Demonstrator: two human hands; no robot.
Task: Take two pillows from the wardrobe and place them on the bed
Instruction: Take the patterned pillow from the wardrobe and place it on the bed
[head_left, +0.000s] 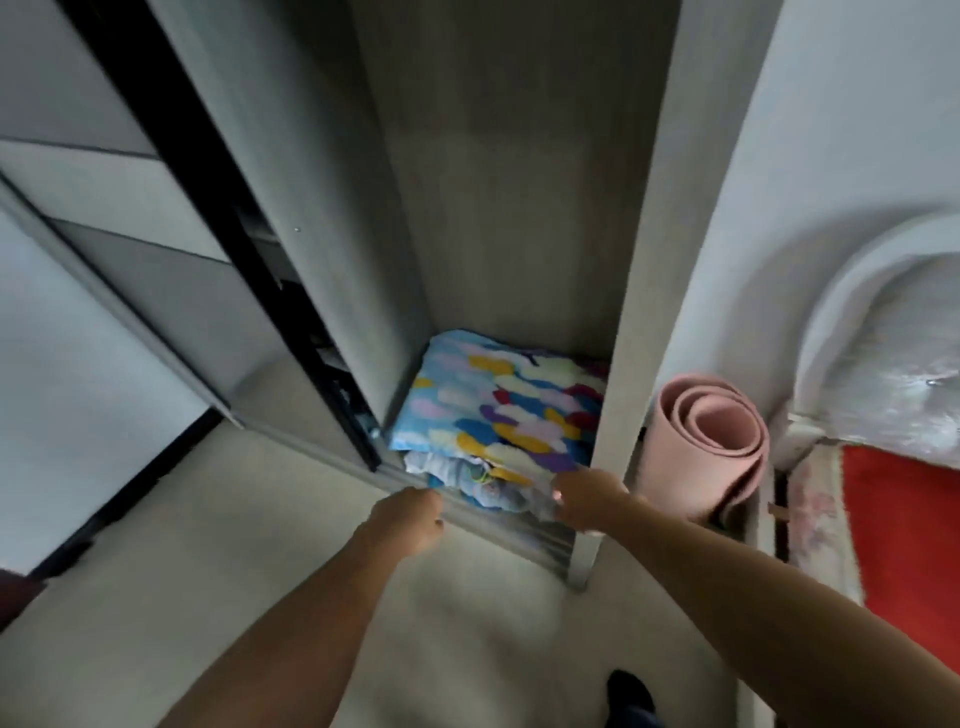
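Head view, sole entry: both arms are reaching down into the open compartment of the wardrobe. The left hand is hovering at the threshold track with its fingers curled loosely under, holding nothing that can be seen. The right hand is touching the near corner of the stacked bedding, its fingers apparently closing on cloth, though blur is hiding whether they are pinching it. Just beyond both hands a pillow in a blue, yellow and purple cloud print is lying flat on the compartment floor; beneath its near edge, between the two hands, a paler second pillow is showing, partly hidden. Right of the right hand a rolled pink mat is standing against the wardrobe side, and farther right a red-covered bed is waiting. Judgement: the grasp is only beginning; sliding the left hand under the far side and lifting both pillows together, clear of the track, should be serving best.
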